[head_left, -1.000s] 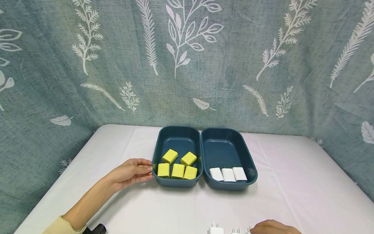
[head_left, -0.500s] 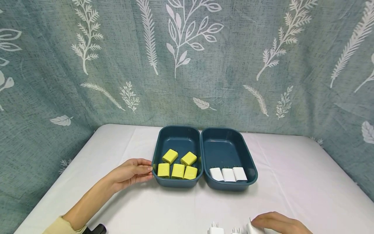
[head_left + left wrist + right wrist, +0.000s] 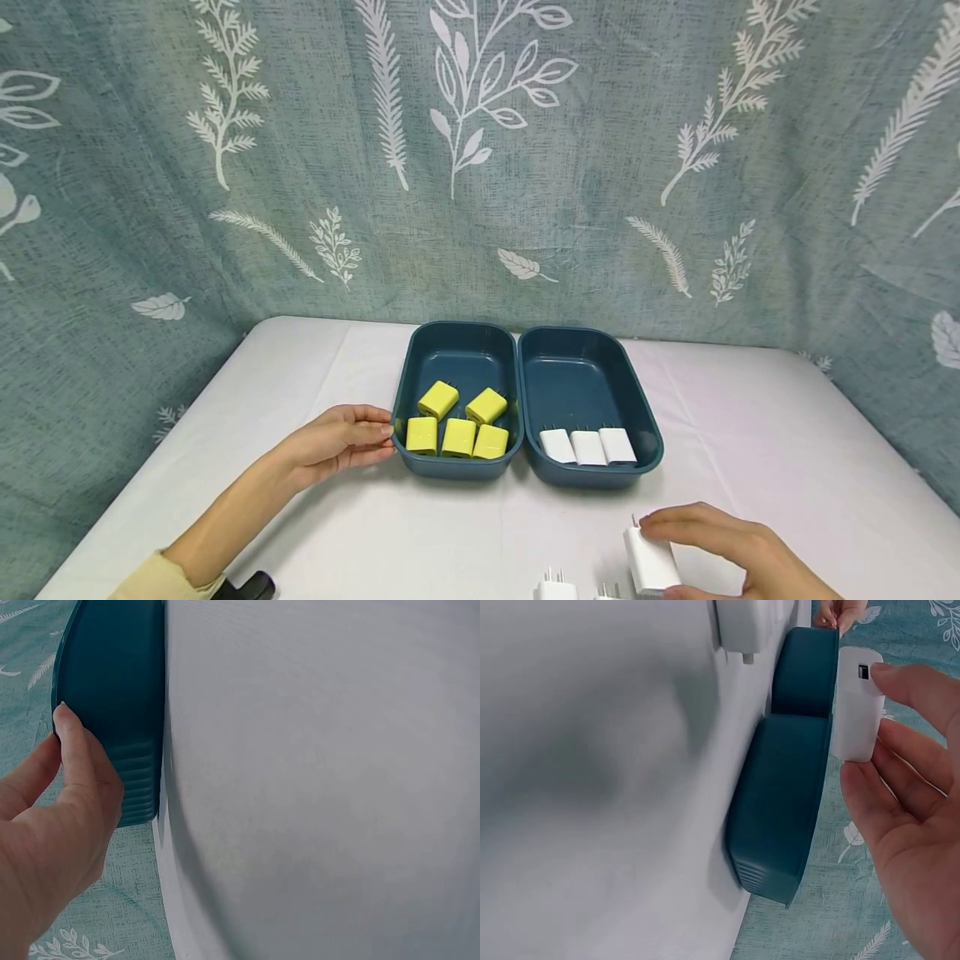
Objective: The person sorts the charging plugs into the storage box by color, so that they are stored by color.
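My right hand (image 3: pixel 742 550) grips a white wall charger (image 3: pixel 651 563) by its sides, prongs pointing away, above the front of the table. In the right wrist view, the charger's (image 3: pixel 855 720) USB port faces me, with thumb and fingers on opposite sides. Farther left, my left hand (image 3: pixel 337 442) rests with its fingertips against the outer side and rim of the left blue tray (image 3: pixel 457 472). The left wrist view has these fingers on that tray's (image 3: pixel 112 682) wall. Several yellow chargers (image 3: pixel 457 437) lie in this tray.
The right blue tray (image 3: pixel 592 479) adjoins the left one and holds 3 white chargers (image 3: pixel 588 447). Two more white chargers, one of them cut by the frame edge (image 3: pixel 557 590), stand at the front. A black object (image 3: pixel 255 586) shows by the left sleeve. A patterned curtain (image 3: pixel 480 233) hangs behind.
My right hand has lifted a white charger from the row at the front edge and moved it up and forward. The left hand stays at the left tray.
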### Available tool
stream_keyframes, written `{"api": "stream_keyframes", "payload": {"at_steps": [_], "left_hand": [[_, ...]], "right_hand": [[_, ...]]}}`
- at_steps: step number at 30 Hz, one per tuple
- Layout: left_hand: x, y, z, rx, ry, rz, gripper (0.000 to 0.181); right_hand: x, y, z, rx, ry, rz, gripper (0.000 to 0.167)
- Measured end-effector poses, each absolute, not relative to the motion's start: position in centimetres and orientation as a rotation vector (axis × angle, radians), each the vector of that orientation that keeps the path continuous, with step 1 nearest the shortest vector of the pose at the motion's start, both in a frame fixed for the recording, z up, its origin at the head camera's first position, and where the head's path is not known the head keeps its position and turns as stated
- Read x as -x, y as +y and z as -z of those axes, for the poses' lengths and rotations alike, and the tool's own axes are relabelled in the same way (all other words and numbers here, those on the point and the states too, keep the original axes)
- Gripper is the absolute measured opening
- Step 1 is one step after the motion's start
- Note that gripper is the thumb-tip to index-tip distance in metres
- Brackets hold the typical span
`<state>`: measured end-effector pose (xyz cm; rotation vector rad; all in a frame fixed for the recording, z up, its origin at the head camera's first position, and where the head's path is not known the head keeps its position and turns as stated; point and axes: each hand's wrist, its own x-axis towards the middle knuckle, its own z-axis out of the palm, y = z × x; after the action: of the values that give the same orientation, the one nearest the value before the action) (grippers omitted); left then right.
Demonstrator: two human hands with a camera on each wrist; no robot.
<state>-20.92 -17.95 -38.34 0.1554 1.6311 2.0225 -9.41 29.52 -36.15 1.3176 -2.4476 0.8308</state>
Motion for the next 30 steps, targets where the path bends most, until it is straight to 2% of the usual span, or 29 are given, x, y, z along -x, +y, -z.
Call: {"api": "stream_keyframes", "payload": {"at_steps": [10, 18, 30], "left_hand": [[20.9, -17.9, 38.2, -0.157, 1.631, -2.025, 0.039], [20.8, -17.8, 38.2, -0.148, 1.635, -2.024, 0.037], [20.8, -17.9, 38.2, -0.151, 1.649, -2.021, 0.038]], "right_hand": [[10.5, 28.8, 34.8, -1.173, -2.508, -0.892, 0.057], [11.6, 27.5, 33.8, -1.147, -2.482, -0.877, 0.057], [14.0, 26.9, 33.4, -1.068, -2.52, -0.965, 0.049]]}}
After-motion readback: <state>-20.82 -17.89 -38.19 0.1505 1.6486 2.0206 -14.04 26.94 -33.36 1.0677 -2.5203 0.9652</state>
